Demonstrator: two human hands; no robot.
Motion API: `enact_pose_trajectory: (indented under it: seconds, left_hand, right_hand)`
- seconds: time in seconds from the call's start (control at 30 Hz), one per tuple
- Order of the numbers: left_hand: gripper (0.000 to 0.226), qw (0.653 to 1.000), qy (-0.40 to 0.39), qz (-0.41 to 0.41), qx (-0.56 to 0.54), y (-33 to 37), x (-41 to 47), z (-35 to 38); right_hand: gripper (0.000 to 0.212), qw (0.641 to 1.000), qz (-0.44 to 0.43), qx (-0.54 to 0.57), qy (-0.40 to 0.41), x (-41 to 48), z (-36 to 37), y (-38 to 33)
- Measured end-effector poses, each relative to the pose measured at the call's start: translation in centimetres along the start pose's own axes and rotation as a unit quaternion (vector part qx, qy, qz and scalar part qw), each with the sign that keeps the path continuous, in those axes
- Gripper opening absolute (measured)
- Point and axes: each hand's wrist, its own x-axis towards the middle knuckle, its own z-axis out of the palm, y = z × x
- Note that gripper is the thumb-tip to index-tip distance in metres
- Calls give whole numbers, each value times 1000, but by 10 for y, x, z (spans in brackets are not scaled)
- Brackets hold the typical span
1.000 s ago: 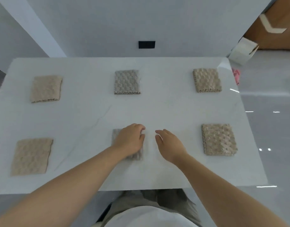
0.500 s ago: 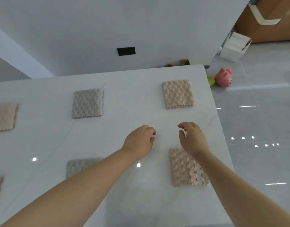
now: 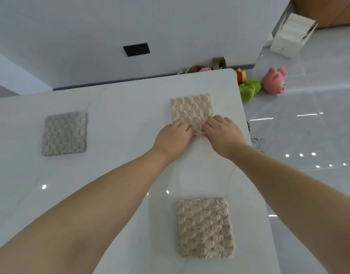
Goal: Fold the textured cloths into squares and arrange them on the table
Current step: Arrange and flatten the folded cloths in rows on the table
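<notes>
**Hands on the far beige cloth, near edge pinched**

Nearest, a near beige cloth [image 3: 204, 227] lies folded flat on the tabletop [image 3: 120, 175] and looks finished. Beyond it both forearms reach forward and converge. The left hand [image 3: 173, 138] and right hand [image 3: 222, 133] sit knuckles up, side by side, at the near edge of the far beige cloth [image 3: 192, 109]. The fingers [image 3: 210, 123] of each hand are curled down and pinch that edge, which bunches slightly between them. The step looks like straightening or refolding this cloth. The next move probably calls for drawing the gripped edge evenly with both hands, so the corners meet without nudging the cloth toward the tabletop's right rim. Level with it on the left, a grey cloth [image 3: 64, 133] lies folded. On the floor beyond is a pink plush toy [image 3: 274, 80].
</notes>
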Motion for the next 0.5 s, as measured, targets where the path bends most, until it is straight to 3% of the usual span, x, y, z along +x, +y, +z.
enact_pose_trajectory:
  seconds: [0.13, 0.2, 0.23, 0.3, 0.37, 0.43, 0.5]
  left_hand:
    - [35, 992, 67, 91, 56, -11, 1, 6]
    - [31, 997, 5, 66, 41, -4, 7, -7]
    - [25, 998, -46, 42, 32, -1, 11, -14]
    - [24, 996, -77, -46, -3, -2, 22, -26]
    - [30, 989, -20, -136, -47, -12, 39, -37]
    - [20, 974, 33, -213, -67, -26, 59, -39]
    - [28, 953, 13, -285, -103, -41, 75, -35]
  right_hand:
    - [15, 999, -35, -22, 21, -4, 9, 16]
    - [8, 1000, -29, -7, 5, -3, 6, 16]
    - [6, 1000, -20, 10, -6, 0, 2, 15]
    - [33, 998, 40, 47, -27, 9, -9, 14]
    - [44, 988, 121, 93, -21, 26, -24, 14]
    - [39, 969, 196, 148, 4, 48, -33, 19]
    - [39, 945, 271, 181, -29, 70, -36, 24]
